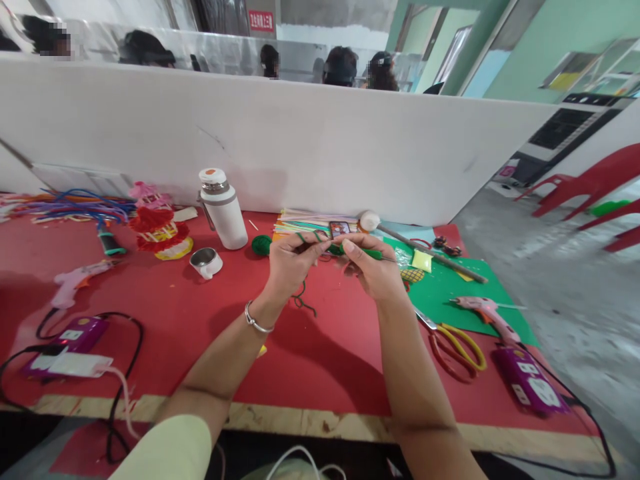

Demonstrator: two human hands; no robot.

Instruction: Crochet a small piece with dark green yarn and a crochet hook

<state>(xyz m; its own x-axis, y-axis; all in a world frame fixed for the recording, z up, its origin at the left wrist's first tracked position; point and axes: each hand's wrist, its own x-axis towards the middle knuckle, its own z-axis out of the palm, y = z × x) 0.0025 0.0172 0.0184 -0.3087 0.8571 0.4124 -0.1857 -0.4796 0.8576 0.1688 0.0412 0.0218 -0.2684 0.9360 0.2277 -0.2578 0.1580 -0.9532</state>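
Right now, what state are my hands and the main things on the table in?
Left hand: pinching, green yarn across fingers
Right hand: gripping green-handled tool
Yarn ball: wound
Phone: screen lit
Flask: upright, lid on
Cup: upright, uncovered
Scissors: lying flat, opening unclear
Left glue gun: on its side
Right glue gun: on its side
Left power strip: red light lit

Red sign (261, 21) — “卫生间…” in white
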